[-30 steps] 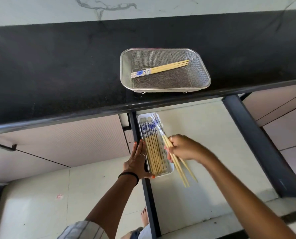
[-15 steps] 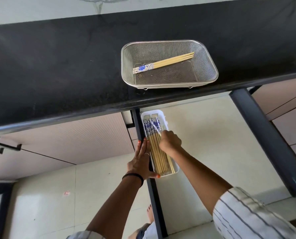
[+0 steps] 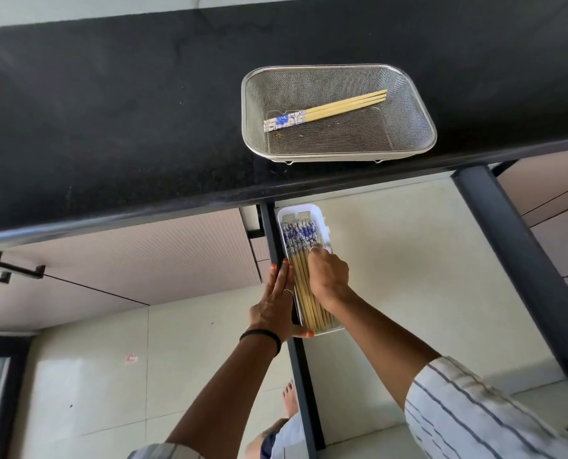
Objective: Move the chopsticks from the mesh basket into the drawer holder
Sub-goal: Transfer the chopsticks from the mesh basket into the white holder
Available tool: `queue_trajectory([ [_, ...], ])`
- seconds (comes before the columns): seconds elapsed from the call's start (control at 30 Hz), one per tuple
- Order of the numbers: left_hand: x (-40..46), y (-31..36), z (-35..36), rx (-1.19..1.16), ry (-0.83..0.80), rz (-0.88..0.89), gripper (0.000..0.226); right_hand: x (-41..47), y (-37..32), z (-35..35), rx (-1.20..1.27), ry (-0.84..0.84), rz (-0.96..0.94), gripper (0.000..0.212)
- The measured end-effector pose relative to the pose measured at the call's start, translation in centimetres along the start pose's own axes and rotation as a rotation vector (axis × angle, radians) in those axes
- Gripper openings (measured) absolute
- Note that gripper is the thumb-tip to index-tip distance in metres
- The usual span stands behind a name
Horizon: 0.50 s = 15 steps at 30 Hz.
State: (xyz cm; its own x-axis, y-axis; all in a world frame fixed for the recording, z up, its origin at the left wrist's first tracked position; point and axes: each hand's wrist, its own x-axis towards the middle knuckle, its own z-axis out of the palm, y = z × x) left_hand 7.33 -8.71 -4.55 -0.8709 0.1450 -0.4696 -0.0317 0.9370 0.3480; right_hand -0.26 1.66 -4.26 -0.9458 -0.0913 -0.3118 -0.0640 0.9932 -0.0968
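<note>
Just the one camera, strapped on my head, wide-angle, so edges bent a bit. It looked forward and steeply down over the black counter (image 3: 110, 111) edge into the open drawer (image 3: 408, 276) below. My forearms came up from the bottom of the frame, both hands sat pretty close in the lower middle, floor and my foot (image 3: 290, 397) showed right under them. Basket (image 3: 338, 69) on the counter was farther off, upper right. No second view to overlap with.
</note>
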Motion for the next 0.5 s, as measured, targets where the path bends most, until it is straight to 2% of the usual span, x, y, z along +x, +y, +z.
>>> queue_trajectory([
  [0.2,0.1,0.0,0.1,0.018,-0.012,-0.008,0.134,-1.0,0.7,0.6,-0.009,0.040,-0.073,0.039],
  [0.37,0.1,-0.1,0.1,0.014,-0.015,-0.011,0.134,-1.3,1.2,0.6,0.023,0.041,-0.062,0.049],
  [0.5,0.1,0.0,0.0,0.021,-0.027,-0.014,0.134,-1.7,0.8,0.0,0.062,-0.009,-0.048,0.033],
])
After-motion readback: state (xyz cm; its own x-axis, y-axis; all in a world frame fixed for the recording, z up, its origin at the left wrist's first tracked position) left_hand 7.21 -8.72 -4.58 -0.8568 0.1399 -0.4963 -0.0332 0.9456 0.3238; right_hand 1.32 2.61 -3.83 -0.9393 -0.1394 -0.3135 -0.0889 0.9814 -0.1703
